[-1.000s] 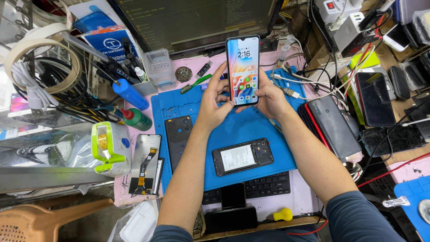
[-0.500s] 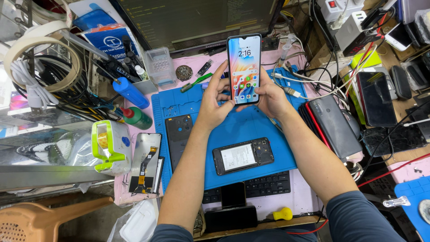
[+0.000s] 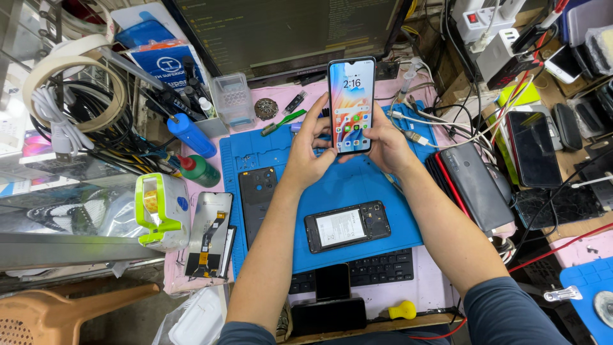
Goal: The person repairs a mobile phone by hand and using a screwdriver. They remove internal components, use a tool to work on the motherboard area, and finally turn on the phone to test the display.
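Both hands held a lit smartphone (image 3: 351,105) upright above the blue mat (image 3: 383,191).
Left hand (image 3: 310,150) and right hand (image 3: 383,144) pinched its lower edges; it looked light, stiff, slick and breakable, best gripped by the side rims.

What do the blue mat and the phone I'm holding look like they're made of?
Mat: likely silicone rubber, matte blue, with moulded compartments along its top edge. Phone, held upright by left hand and right hand: glossy glass front with a lit screen; its dark rim could be plastic or metal, hard to tell.
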